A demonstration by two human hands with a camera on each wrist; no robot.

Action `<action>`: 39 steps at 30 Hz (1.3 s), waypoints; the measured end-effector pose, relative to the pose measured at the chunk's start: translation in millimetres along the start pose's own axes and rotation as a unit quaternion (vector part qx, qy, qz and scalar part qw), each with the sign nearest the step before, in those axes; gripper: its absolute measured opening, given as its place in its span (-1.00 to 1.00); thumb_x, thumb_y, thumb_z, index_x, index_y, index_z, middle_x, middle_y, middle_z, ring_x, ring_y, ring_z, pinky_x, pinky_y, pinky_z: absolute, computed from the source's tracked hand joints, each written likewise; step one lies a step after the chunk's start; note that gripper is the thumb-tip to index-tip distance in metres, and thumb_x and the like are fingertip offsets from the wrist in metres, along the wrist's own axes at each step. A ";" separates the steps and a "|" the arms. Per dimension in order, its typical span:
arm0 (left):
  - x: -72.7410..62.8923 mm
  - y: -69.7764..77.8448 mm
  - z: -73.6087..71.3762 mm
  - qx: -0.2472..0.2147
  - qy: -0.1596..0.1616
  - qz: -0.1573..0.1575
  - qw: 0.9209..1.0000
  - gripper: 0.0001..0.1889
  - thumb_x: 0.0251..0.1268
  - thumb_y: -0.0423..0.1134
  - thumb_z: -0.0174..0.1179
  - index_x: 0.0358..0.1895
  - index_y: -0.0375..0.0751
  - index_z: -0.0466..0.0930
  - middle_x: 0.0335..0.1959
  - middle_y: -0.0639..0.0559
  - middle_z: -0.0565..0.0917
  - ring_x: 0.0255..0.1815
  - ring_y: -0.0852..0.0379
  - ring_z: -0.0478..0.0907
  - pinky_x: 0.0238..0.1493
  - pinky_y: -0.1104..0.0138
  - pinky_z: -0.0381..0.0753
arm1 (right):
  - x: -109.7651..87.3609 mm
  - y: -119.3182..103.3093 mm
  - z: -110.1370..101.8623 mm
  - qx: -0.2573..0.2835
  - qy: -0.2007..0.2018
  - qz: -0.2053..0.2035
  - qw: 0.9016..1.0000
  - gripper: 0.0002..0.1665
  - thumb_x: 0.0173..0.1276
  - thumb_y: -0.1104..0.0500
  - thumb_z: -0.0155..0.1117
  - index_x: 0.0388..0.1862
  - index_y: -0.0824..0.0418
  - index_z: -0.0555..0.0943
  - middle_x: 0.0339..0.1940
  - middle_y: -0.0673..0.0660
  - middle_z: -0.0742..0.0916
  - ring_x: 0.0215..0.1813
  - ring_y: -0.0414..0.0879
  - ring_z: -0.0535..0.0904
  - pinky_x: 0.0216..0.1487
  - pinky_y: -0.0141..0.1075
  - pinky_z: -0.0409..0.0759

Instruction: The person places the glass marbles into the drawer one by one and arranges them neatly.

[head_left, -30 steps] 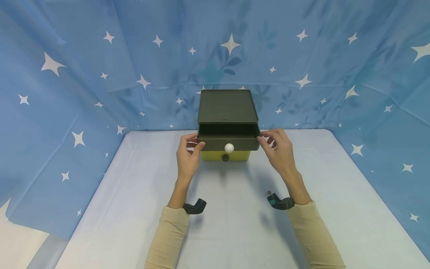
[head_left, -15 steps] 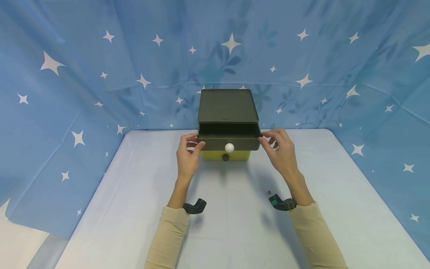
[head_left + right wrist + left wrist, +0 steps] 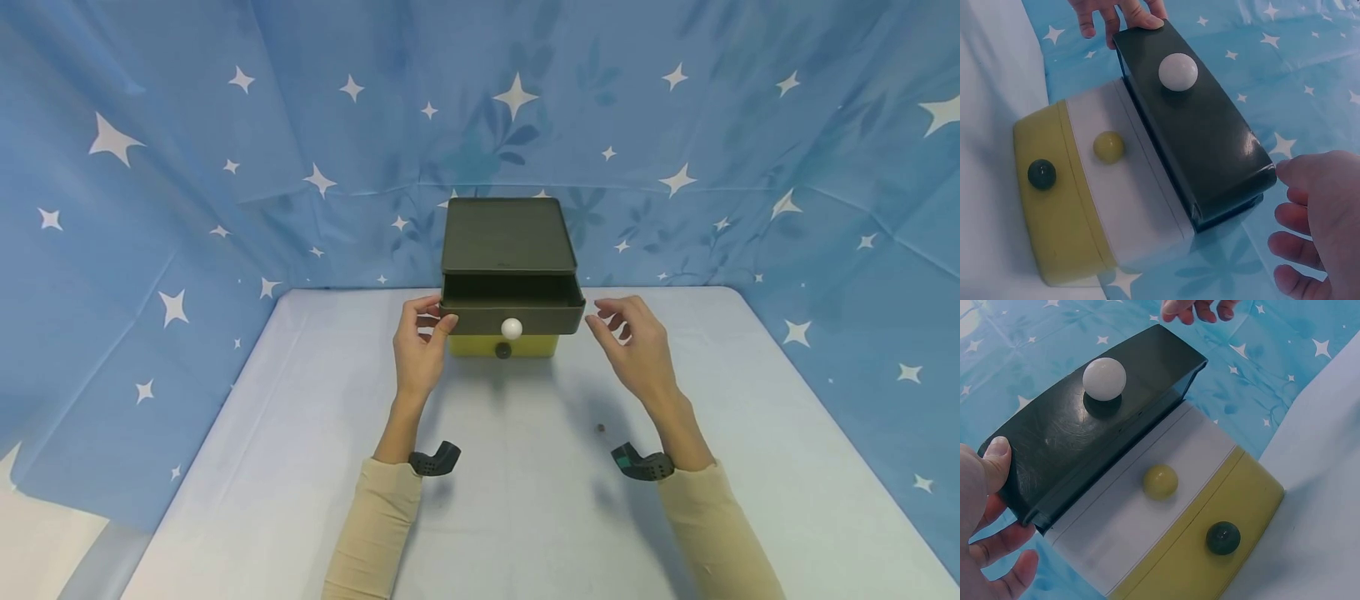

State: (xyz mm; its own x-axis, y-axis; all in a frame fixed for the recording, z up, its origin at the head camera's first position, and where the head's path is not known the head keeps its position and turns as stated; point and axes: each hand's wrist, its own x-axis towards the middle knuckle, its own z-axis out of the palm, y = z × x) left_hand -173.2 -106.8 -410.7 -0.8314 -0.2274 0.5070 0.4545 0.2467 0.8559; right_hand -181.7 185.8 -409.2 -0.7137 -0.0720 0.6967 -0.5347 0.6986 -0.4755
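Note:
A small three-tier drawer box stands at the back of the table, its dark green top drawer (image 3: 480, 321) pulled out and showing a white knob (image 3: 512, 329). My left hand (image 3: 420, 354) grips the left end of that drawer, thumb on the front face and fingers behind the edge. Just off the drawer's right corner is my right hand (image 3: 637, 350), holding nothing, its fingers loosely bent. Below, the left wrist view shows a white drawer (image 3: 1116, 506) with a yellow knob (image 3: 1160, 482) and a yellow drawer (image 3: 1179, 550) with a dark green knob (image 3: 1223, 538).
A tiny brown object (image 3: 601, 428) appears over the white tabletop (image 3: 510, 517), near the right wrist's camera. Blue star-patterned cloth (image 3: 360, 150) hangs behind the box and along both sides.
My right hand has let go of the drawer's right corner and moved slightly right and toward me. The left hand keeps its grip, and the drawer stays out as before.

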 end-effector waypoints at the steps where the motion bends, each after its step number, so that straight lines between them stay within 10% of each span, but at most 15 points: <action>1: 0.1 0.1 0.0 -0.001 0.000 0.001 1.000 -0.60 0.29 -0.33 0.34 0.13 -0.42 0.51 -0.14 -0.33 0.56 -0.14 -0.25 0.62 -0.30 0.47 0.42 | -1.4 0.4 -1.1 -0.004 -0.003 0.003 1.000 -0.70 0.33 0.22 0.41 -0.01 0.31 0.65 -0.21 0.21 0.68 -0.25 -0.01 0.55 -0.25 -0.49 0.40; 39: 0.5 -0.4 -0.4 -0.009 -0.001 0.001 1.000 -0.59 0.31 -0.34 0.32 0.16 -0.43 0.50 -0.12 -0.36 0.57 -0.11 -0.26 0.59 -0.30 0.54 0.40 | -69.0 31.0 -10.4 -0.066 -0.138 0.077 0.985 -0.67 0.35 0.10 0.40 0.02 0.23 0.65 -0.30 0.07 0.66 -0.27 -0.04 0.56 -0.28 -0.27 0.58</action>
State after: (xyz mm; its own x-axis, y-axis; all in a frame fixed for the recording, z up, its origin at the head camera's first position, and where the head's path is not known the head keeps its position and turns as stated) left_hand -173.6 -107.4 -410.8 -0.8311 -0.2246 0.5088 0.4622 0.2297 0.8565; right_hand -144.3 219.8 -466.4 -0.8869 -0.1362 0.4414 -0.3607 0.8010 -0.4777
